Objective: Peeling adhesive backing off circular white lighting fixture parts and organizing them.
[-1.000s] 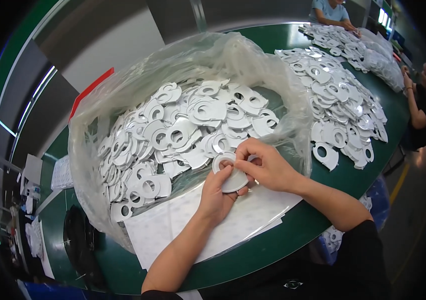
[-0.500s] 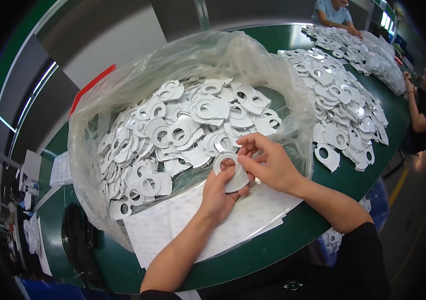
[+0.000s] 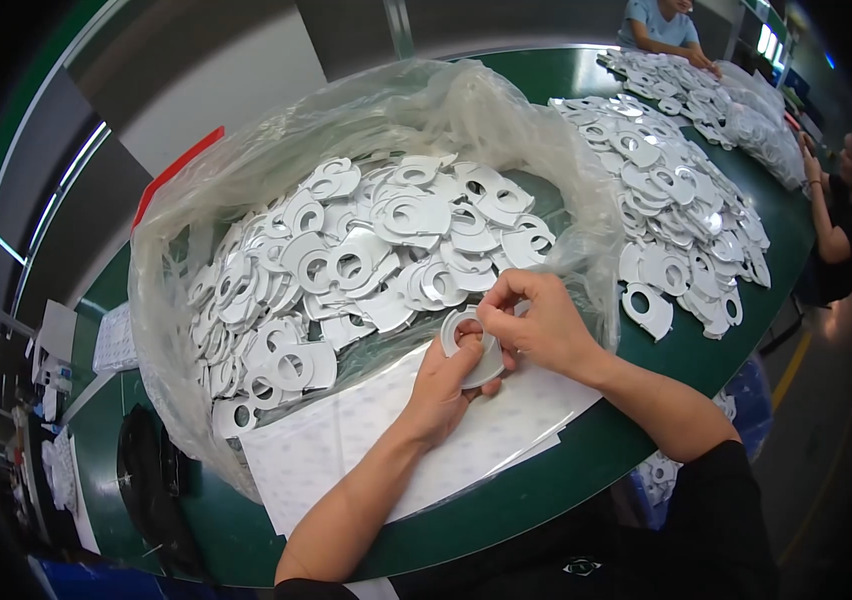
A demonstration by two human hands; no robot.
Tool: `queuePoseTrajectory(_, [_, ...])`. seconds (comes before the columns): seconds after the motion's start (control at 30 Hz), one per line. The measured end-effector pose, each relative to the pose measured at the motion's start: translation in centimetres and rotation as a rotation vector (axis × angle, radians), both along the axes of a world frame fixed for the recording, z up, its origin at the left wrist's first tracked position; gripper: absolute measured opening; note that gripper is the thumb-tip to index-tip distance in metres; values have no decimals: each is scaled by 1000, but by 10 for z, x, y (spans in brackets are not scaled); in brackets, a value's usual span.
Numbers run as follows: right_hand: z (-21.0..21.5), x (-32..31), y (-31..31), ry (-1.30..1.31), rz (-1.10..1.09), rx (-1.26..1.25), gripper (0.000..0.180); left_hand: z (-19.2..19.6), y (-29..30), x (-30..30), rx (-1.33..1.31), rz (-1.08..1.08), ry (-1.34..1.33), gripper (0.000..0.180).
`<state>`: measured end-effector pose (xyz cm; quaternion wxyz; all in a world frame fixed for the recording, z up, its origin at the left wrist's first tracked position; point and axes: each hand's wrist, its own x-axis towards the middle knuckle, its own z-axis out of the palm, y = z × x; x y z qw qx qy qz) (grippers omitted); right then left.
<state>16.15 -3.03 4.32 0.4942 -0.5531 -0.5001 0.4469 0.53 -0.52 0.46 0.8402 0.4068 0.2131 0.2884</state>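
My left hand [image 3: 438,395] is closed round a white plastic part with a round hole [image 3: 487,362], its thumb lying across the lower edge of the hole. At the part's upper right edge, my right hand [image 3: 544,322] has its thumb and forefinger pinched together; whatever is between those fingertips is too small to make out. Both hands are over white sheets [image 3: 346,450] on the green table. Just beyond them, a large clear plastic bag [image 3: 171,330] lies open round a heap of similar white parts [image 3: 346,235].
A second heap of white parts [image 3: 691,225] covers the table [image 3: 796,290] to the right. Two other people sit at the far right, beside more parts and a plastic bag [image 3: 761,130]. A black bag [image 3: 146,490] lies at left; a blue bin [image 3: 746,400] stands below the right edge.
My right hand's fingers have drawn into a tighter pinch at the part's edge. The part has tilted slightly in my left hand. The whole view has shifted a little.
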Motion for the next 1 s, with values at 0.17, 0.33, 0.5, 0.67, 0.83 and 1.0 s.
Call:
queuePoseTrajectory(0.17, [3,-3,-4,-18,-27,-94,30,-10,0,-3,38,-84,-13,70])
queuePoseTrajectory(0.33, [10,-7,-8,-751,-122,191,45,6,-5,-1,-33,-49,25,93])
queuePoseTrajectory(0.5, [14,3,-12,-794,-12,273,33,8,2,-1,-115,-48,14,90])
queuePoseTrajectory(0.67, [16,10,-9,-568,117,142,22,5,5,-4,-169,-50,-17,85])
queuePoseTrajectory(0.83, [9,10,-1,-422,51,34,14,8,7,-2,-237,-102,-81,78])
queuePoseTrajectory(1.0, [11,49,17,293,-229,145,17,40,15,-19,-68,-40,70,61])
